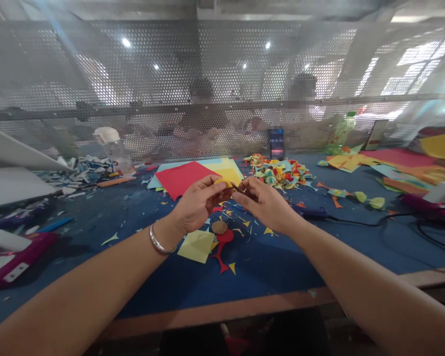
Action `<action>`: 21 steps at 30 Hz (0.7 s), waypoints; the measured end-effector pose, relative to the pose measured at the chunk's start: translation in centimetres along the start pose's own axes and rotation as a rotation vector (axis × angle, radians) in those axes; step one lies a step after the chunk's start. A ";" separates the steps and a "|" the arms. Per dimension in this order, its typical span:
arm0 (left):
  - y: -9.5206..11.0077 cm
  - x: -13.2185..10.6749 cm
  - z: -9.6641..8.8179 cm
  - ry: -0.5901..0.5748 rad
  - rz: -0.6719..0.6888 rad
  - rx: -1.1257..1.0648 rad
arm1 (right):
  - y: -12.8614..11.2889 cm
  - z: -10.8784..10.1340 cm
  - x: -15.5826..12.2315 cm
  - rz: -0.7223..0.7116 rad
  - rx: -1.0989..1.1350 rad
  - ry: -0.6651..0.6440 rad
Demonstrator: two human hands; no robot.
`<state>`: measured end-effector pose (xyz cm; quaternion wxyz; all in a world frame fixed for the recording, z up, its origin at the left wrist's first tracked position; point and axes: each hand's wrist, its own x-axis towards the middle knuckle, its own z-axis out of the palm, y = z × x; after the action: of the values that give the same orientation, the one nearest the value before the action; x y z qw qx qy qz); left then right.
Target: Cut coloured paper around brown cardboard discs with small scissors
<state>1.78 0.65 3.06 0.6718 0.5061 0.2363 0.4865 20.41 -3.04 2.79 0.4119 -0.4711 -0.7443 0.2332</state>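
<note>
Above the middle of the blue table, my left hand point(197, 201) pinches a small yellow piece point(223, 182) of thin sheet material. My right hand point(264, 200) is closed on a thin dark tool point(238, 189) whose tip meets the yellow piece; its kind is too small to make out. Behind my left hand lies a red sheet point(181, 178) on top of pale yellow and light blue sheets. Below the hands are a pale yellow square point(196, 245), a round brown piece point(219, 227) and a red offcut point(222, 249), with small scraps around them.
A heap of colourful small pieces point(282, 172) lies at the back, beside an upright phone point(276, 143). A clear bottle point(114, 151) stands back left. A purple device point(18, 262) lies left; a black cable point(356, 220) crosses the right. A perforated screen point(237, 113) closes the back.
</note>
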 end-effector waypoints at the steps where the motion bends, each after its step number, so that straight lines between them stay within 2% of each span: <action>1: 0.1 0.0 0.1 -0.003 0.011 -0.014 | -0.1 0.0 0.0 0.029 0.060 -0.023; 6: 0.3 -0.1 0.2 -0.055 0.051 -0.017 | -0.4 0.1 0.0 0.096 0.215 -0.069; 13: -0.2 0.0 -0.4 -0.006 0.117 0.163 | -0.5 -0.3 -0.1 -0.025 0.017 0.087; 21: -0.3 -0.1 -0.4 -0.043 0.090 0.215 | -0.8 -0.3 -0.4 -0.101 -0.116 0.107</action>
<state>1.49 0.72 2.62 0.5961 0.5956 0.2495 0.4771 20.31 -3.74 3.36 0.4342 -0.4678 -0.7563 0.1433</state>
